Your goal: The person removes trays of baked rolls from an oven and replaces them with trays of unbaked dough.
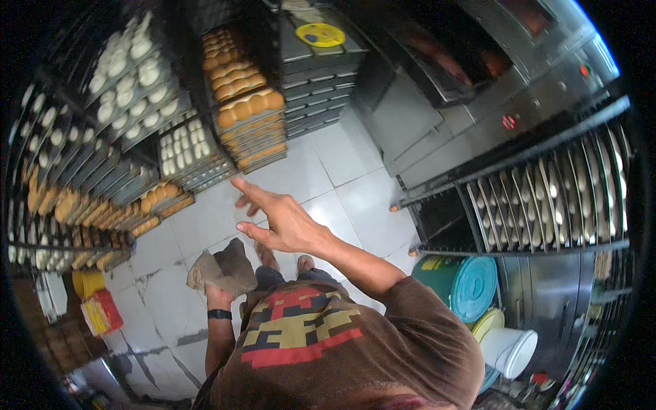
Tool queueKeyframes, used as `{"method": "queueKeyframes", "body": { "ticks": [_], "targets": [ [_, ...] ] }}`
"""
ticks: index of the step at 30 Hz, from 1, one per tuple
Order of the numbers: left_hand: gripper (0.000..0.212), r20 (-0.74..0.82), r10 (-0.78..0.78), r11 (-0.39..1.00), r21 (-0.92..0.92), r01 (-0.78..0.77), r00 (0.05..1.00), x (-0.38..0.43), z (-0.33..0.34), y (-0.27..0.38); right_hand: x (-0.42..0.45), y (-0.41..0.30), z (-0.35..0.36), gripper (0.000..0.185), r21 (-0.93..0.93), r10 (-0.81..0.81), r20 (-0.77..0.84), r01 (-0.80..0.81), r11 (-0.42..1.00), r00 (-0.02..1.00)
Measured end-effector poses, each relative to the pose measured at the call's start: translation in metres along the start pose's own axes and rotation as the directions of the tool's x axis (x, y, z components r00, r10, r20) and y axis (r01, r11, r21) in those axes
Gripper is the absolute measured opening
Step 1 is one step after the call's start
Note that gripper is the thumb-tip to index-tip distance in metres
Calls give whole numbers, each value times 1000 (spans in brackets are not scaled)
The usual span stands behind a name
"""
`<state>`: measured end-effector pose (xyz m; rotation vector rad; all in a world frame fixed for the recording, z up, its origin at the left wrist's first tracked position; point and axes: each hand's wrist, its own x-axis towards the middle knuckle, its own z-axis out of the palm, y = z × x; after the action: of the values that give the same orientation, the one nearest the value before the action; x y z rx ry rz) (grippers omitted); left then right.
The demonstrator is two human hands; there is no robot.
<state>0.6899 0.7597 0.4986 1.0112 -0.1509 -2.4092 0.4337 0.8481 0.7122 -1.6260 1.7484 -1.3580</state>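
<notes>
A crumpled grey-brown cloth [225, 274], perhaps a pair of oven pads, is gripped in my left hand [217, 294], whose fingers it mostly hides. There is a dark band on that wrist. My right hand [284, 218] reaches across in front of my body, holding nothing, thumb and fingers apart. Beyond its fingertips, without contact, stands a stack of trays with browned bread rolls [251, 107]. Left of that stack, trays of pale dough pieces [184, 146] sit low down.
Racks of pale dough [125, 97] and baked bread [66, 202] line the left. A yellow lid [320, 35] tops stacked dark trays [320, 84]. A deck oven [461, 66] and a rack of loaded trays [548, 195] stand right. Lidded buckets [474, 287] are near my right side.
</notes>
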Motion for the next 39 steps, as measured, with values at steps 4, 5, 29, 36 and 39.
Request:
{"method": "queueKeyframes", "body": {
  "ticks": [4,5,29,36,39],
  "targets": [
    [50,76,-23,998,63,18,997,6,0,-22,-51,8,-22,65,70,212,77,-218,973,974],
    [50,84,-33,997,71,27,996,5,3,-23,-60,16,-20,65,65,216,63,-220,973,974],
    [44,217,91,-80,974,-210,972,214,16,9,-221,310,-112,52,-222,919,-177,-924,311,352],
    [43,542,-139,-852,362,-379,829,303,42,33,-317,376,-96,57,-118,989,-110,-989,85,98],
    [40,507,-86,-759,524,-386,858,349,21,10,-306,405,-118,52,-130,991,-53,-985,111,119]
  ]
}}
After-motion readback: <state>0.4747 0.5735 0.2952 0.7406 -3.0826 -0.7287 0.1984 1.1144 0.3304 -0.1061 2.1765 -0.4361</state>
